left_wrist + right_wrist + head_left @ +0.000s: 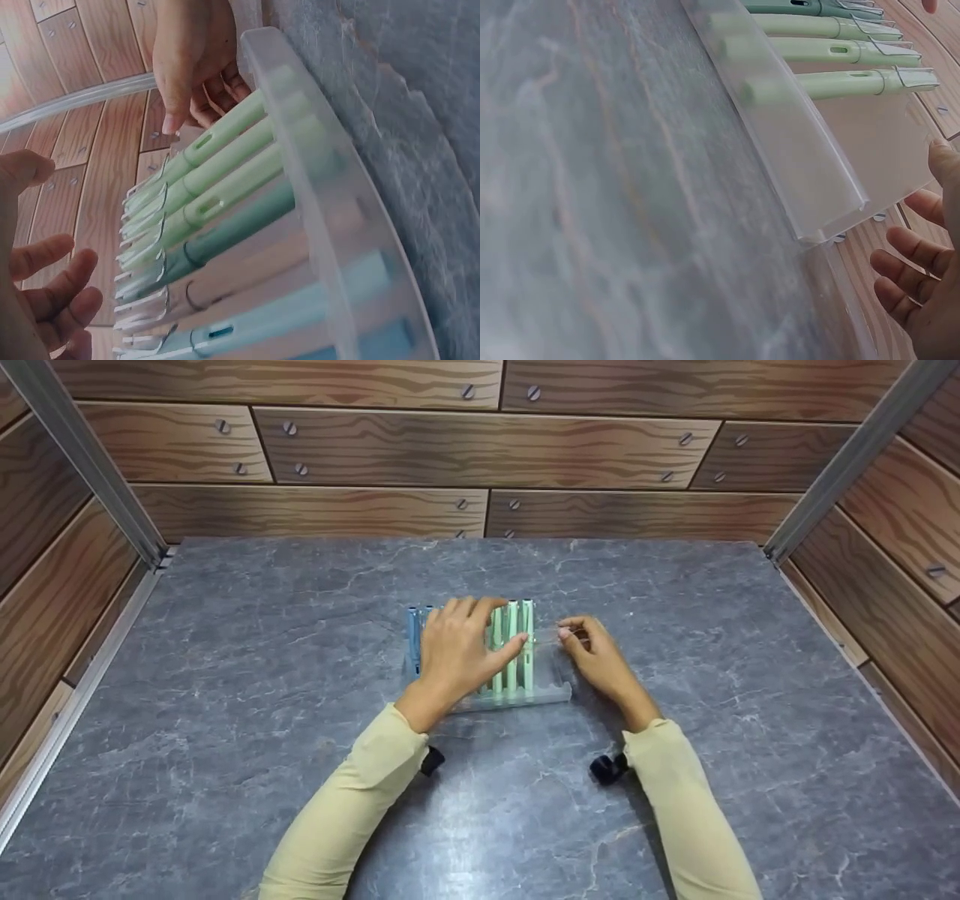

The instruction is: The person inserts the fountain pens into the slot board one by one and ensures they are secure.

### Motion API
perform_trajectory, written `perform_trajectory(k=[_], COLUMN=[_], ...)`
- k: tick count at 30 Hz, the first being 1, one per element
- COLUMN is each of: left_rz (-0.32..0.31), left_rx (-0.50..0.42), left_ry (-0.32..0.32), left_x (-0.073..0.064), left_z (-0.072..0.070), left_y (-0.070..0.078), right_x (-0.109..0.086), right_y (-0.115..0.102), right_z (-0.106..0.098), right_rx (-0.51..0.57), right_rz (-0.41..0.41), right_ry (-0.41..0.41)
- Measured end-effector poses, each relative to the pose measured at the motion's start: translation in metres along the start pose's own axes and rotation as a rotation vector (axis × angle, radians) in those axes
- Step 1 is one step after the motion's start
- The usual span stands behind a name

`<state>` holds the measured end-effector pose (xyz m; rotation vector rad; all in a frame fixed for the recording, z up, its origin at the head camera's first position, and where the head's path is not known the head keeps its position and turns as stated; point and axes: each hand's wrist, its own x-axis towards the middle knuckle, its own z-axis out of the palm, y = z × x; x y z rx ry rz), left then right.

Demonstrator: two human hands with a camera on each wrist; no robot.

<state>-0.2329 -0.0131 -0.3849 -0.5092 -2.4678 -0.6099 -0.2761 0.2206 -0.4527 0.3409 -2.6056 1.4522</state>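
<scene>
A clear plastic pen stand leans back on the table, with a row of pens in it. Light green pens stand toward its right side; a dark green pen, a brownish pen and blue pens follow leftward. My left hand is over the row, thumb and fingers spread apart, and covers the middle pens in the head view. In the left wrist view it holds nothing. My right hand pinches the stand's right edge between thumb and forefinger, beside the last green pen.
The stand rests on a grey marble-patterned table. Wood-patterned panels enclose the back and sides, with metal posts at the corners. Black wrist devices hang beneath both sleeves.
</scene>
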Motion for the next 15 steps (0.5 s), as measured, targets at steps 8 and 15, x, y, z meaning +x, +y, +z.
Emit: perform_trajectory(k=[8, 15], left_rz=[-0.024, -0.055], left_rx=[-0.029, -0.042], left_ry=[0.035, 0.032], left_x=[-0.004, -0.011], left_z=[-0.009, -0.019], left_y=[-0.010, -0.025], right_x=[-0.001, -0.002], right_y=[0.000, 0.000], right_z=[-0.002, -0.004], right_rx=[0.006, -0.009], right_rz=[-0.015, -0.010], right_ry=[0.009, -0.012])
